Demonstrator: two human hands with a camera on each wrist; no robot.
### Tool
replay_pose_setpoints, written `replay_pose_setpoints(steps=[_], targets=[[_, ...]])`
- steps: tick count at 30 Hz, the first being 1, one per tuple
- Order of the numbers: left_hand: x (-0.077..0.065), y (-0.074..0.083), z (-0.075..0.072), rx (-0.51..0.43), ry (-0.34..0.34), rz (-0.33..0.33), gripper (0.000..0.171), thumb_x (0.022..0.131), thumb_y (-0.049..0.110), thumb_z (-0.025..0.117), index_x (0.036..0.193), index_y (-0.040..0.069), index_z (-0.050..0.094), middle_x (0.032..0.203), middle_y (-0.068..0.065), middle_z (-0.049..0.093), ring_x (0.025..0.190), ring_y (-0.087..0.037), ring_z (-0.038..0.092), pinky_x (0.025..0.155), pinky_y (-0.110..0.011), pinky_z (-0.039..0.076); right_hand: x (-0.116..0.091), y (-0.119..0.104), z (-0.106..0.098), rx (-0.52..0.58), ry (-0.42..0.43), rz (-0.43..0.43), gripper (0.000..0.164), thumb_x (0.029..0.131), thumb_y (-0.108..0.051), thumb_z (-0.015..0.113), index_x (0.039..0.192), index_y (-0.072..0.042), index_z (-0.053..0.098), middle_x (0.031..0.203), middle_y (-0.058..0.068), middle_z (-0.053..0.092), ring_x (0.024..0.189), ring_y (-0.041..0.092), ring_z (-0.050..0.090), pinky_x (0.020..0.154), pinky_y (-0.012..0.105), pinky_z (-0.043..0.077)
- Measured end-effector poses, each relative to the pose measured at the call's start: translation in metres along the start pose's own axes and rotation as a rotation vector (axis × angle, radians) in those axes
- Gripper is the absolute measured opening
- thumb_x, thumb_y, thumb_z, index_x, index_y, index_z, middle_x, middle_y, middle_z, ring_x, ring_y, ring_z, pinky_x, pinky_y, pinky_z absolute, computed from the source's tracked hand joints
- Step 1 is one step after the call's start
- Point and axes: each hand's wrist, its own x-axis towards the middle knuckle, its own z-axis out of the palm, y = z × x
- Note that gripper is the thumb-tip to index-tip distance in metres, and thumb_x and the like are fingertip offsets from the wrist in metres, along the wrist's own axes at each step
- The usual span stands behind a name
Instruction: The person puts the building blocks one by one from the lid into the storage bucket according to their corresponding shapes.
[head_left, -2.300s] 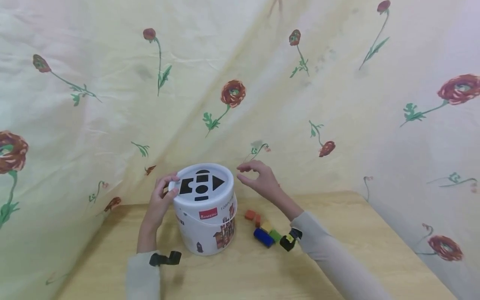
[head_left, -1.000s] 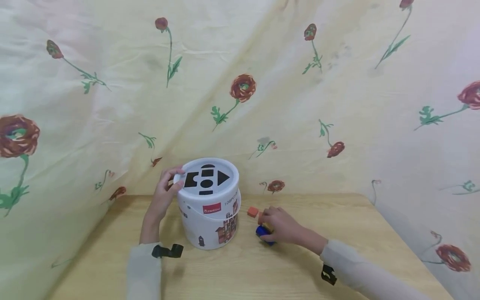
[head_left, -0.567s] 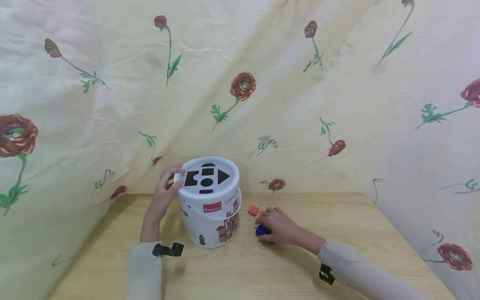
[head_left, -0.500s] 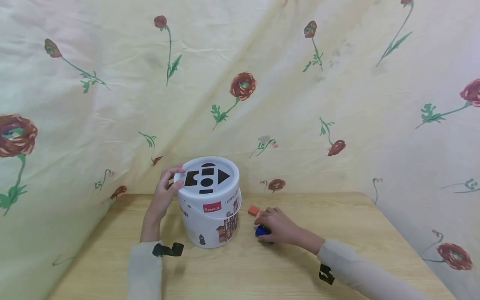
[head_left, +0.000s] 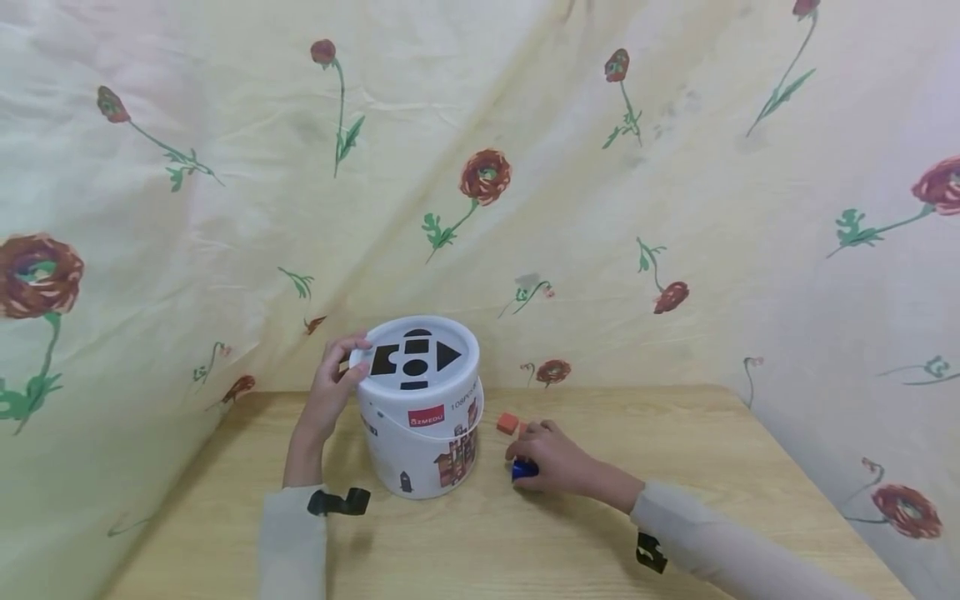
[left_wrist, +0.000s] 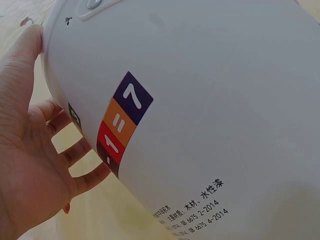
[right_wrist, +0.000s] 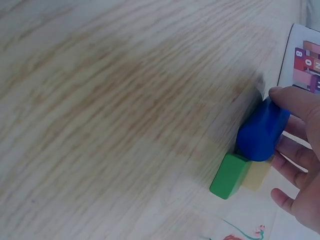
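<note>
left hand [head_left: 330,393] grips white bucket [head_left: 412,454] near its top | right hand [head_left: 561,463] pinches blue cylinder [right_wrist: 256,143] | cylinder lies sideways, right of bucket, round end beside green block [right_wrist: 228,175]

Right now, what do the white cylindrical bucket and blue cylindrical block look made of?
White cylindrical bucket: probably plastic, satin; smooth even surface, soft sheen.
Blue cylindrical block: likely painted wood, smooth, opaque; bucket print lists wood and water-based paint, but no grain shows.
</note>
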Motion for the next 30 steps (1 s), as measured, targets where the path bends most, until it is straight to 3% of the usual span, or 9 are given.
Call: replay_pose_setpoints(steps=[8, 16, 23, 30], targets=[[0.001, 0.001, 0.002, 0.007, -0.002, -0.007, 0.04, 0.099, 0.024, 0.055, 0.134, 0.005, 0.052, 0.156, -0.01, 0.034, 0.129, -0.029, 0.04, 0.088, -0.019, 0.051, 0.002, -0.003, 0.002, 0.008, 0.018, -0.022, 0.026, 0.082, -0.027, 0.083, 0.103, -0.012, 0.077, 0.098, -0.002, 0.075, 0.097, 0.017, 0.062, 0.092, 0.051, 0.043], [0.002, 0.002, -0.001, 0.023, 0.002, -0.018, 0.04, 0.099, 0.027, 0.054, 0.134, 0.007, 0.051, 0.157, -0.008, 0.033, 0.13, -0.03, 0.04, 0.089, -0.021, 0.051, 0.008, -0.004, -0.005, 0.086, 0.026, 0.027, 0.025, 0.084, -0.028, 0.083, 0.103, -0.013, 0.078, 0.098, -0.005, 0.076, 0.092, 0.01, 0.059, 0.09, 0.044, 0.043], [0.002, 0.002, -0.003, 0.023, 0.012, -0.015, 0.041, 0.1, 0.027, 0.054, 0.135, 0.007, 0.051, 0.156, -0.006, 0.034, 0.13, -0.029, 0.039, 0.091, -0.022, 0.05, 0.012, -0.001, -0.016, 0.198, 0.023, 0.061, 0.027, 0.086, -0.024, 0.082, 0.106, -0.008, 0.077, 0.094, -0.002, 0.074, 0.09, 0.018, 0.064, 0.09, 0.049, 0.045], [0.001, -0.002, -0.002, 0.0, -0.003, 0.004, 0.039, 0.1, 0.023, 0.055, 0.134, 0.005, 0.051, 0.156, -0.009, 0.033, 0.128, -0.028, 0.039, 0.089, -0.02, 0.051, 0.016, 0.001, -0.022, 0.299, 0.014, 0.067, 0.026, 0.088, -0.018, 0.079, 0.11, -0.005, 0.076, 0.098, 0.0, 0.076, 0.088, 0.024, 0.066, 0.087, 0.039, 0.046]])
